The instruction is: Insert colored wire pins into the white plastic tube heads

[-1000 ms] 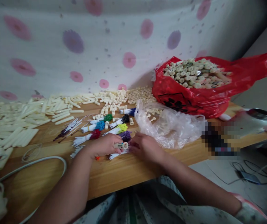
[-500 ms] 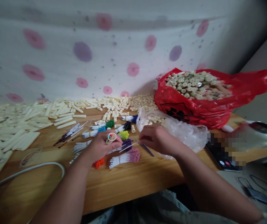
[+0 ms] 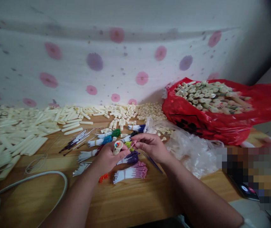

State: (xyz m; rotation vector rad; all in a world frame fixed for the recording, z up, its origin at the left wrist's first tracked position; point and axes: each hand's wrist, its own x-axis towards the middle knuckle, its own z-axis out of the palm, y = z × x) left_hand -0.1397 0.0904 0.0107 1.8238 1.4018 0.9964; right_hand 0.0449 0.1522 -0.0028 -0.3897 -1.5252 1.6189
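Note:
My left hand (image 3: 108,160) is closed around a cream pen barrel (image 3: 118,146), its open end up with several coloured tips inside. Close beside it, my right hand (image 3: 151,147) pinches a thin refill (image 3: 132,145) with a pinkish end. The refill's end is apart from the barrel's mouth. Below the hands lie banded refill bundles: a pink one (image 3: 130,172), a dark purple one (image 3: 132,157) and a partly covered orange one (image 3: 103,178). Blue (image 3: 101,141) and green bundles (image 3: 111,133) lie behind the left hand. Loose dark purple refills (image 3: 153,162) rest under the right wrist.
Cream barrels (image 3: 28,129) pile up at the left, small slotted cream parts (image 3: 126,112) at the back. A red bag (image 3: 204,122) of pens stands back right, with a clear plastic bag (image 3: 187,152) before it. A phone (image 3: 244,186) and white cable (image 3: 38,174) flank my arms.
My right hand has moved left to the barrel, bringing a refill up from the table. The left hand keeps its hold on the barrel. The camera view has shifted slightly.

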